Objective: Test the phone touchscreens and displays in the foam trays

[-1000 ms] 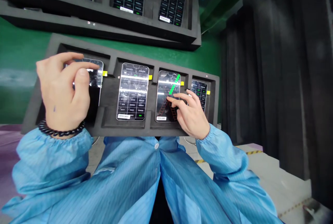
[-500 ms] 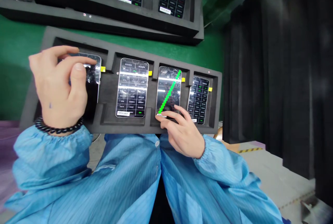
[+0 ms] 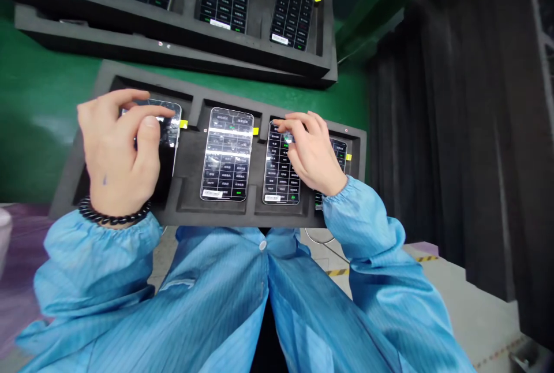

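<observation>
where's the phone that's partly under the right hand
In the head view, that phone, partly under the right hand, lies third from left in the near tray, between the glare-striped phone and the mostly covered phone at the right end.

Foam trays (image 3: 187, 159) of phones (image 3: 227, 156), a blue work coat (image 3: 212, 280) and striped floor tape (image 3: 338, 272) suggest an electronics workshop.

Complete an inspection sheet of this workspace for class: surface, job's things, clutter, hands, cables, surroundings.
Surface: green worktop; foam tray at its near edge.
Job's things: four smartphones in that tray; three show grids, leftmost smartphone dark below.
Clutter: stacked trays behind, more smartphones in the upper one.
Hands: left hand over leftmost smartphone, right hand over top of third smartphone; contact unclear.
Cables: thin curved line below tray, possibly a cable.
Surroundings: black curtain, pale floor, striped tape.
</observation>
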`<action>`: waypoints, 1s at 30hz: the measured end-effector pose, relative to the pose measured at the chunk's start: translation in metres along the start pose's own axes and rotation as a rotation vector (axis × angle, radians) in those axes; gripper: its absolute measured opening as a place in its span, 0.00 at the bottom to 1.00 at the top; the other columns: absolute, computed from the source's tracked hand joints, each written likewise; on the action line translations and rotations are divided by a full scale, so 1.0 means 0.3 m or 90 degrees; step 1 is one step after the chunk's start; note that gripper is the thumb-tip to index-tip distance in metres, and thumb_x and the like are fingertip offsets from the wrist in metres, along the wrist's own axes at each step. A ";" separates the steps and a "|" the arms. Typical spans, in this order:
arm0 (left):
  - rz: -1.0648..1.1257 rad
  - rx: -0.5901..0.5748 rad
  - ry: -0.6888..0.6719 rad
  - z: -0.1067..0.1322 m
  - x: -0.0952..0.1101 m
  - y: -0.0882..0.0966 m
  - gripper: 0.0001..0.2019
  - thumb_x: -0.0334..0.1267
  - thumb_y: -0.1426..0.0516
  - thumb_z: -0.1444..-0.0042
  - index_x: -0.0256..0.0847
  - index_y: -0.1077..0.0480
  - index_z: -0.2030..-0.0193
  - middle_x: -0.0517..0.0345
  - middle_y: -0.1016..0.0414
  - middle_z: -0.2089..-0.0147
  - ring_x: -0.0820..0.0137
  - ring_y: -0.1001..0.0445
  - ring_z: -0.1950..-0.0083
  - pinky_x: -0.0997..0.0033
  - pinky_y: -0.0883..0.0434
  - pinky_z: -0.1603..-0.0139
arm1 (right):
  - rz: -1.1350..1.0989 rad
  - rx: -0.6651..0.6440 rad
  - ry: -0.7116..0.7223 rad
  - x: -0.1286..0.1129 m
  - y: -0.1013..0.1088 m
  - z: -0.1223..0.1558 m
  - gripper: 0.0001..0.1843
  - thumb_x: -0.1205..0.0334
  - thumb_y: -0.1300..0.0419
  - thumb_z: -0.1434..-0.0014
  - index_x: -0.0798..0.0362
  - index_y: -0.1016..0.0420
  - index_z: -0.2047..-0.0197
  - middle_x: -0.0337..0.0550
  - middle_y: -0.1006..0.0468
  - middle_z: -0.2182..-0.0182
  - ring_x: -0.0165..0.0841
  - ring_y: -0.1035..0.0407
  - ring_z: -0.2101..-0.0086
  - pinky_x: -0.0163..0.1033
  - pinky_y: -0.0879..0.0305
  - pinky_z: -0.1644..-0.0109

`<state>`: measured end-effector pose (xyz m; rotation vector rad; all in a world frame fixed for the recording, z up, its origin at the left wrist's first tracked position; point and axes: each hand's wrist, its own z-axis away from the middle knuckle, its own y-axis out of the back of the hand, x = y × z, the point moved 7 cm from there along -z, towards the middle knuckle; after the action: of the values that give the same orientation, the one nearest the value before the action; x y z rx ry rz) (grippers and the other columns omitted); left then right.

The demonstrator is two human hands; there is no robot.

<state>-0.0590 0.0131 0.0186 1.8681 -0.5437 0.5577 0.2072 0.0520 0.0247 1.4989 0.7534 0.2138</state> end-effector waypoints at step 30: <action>-0.087 -0.206 -0.248 0.052 0.122 -0.150 0.22 0.44 0.53 0.30 0.47 0.33 0.33 0.45 0.46 0.24 0.48 0.56 0.19 0.30 0.56 0.22 | 0.004 0.169 -0.050 0.040 0.059 0.250 0.22 0.73 0.49 0.36 0.47 0.31 0.42 0.42 0.18 0.48 0.42 0.28 0.44 0.60 0.44 0.30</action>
<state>-0.0013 0.0096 0.0031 1.6891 -0.7081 0.0070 0.2645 -0.0006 0.0298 1.7498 0.7342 0.0597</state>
